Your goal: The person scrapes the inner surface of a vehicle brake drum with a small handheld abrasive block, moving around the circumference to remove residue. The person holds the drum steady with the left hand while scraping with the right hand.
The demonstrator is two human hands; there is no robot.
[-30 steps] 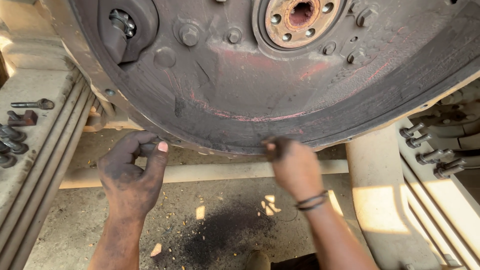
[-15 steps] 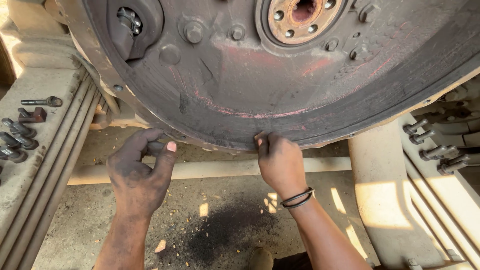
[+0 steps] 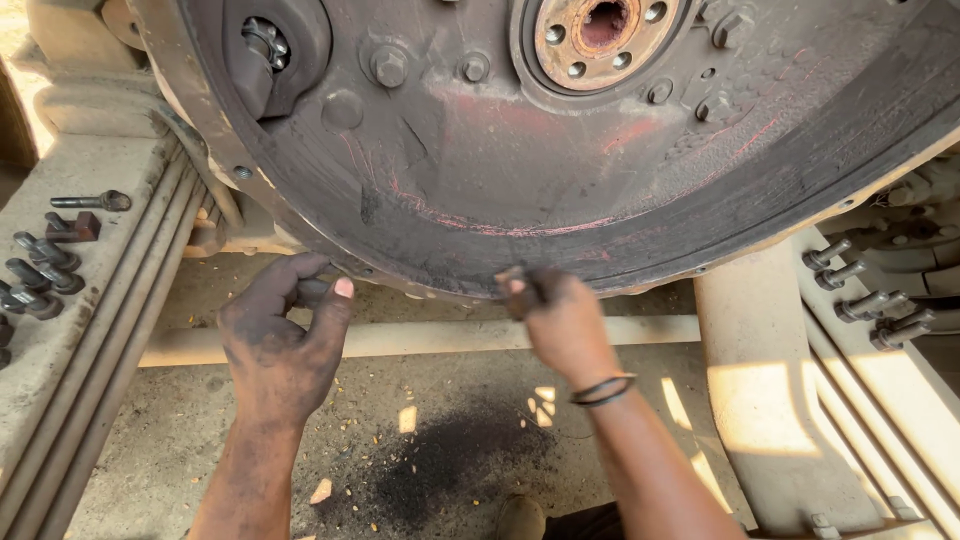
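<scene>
- Fingers of the left hand point(image 3: 285, 340) curl loosely under the lower rim of the big dark housing point(image 3: 560, 180), thumb raised beside them – whether they pinch some small part at the rim, I cannot tell.
- Right hand point(image 3: 560, 320) reaches up to the same rim further along, fingertips bunched against the metal edge; it is blurred, so what it grips, if anything, is unclear. A dark bangle point(image 3: 603, 390) sits on its wrist.
- That round housing fills the top of the view, grimy with reddish streaks, and hangs above the dusty ground point(image 3: 450, 470), where a dark oily patch lies between the forearms.
- A rusty hub point(image 3: 600, 35) with a ring of holes sits near the top centre.
- Loose bolts point(image 3: 45, 265) lie on the pale frame rail point(image 3: 90, 330) at left – well apart from both hands.
- More bolts point(image 3: 865, 290) rest on the rail at right.
</scene>
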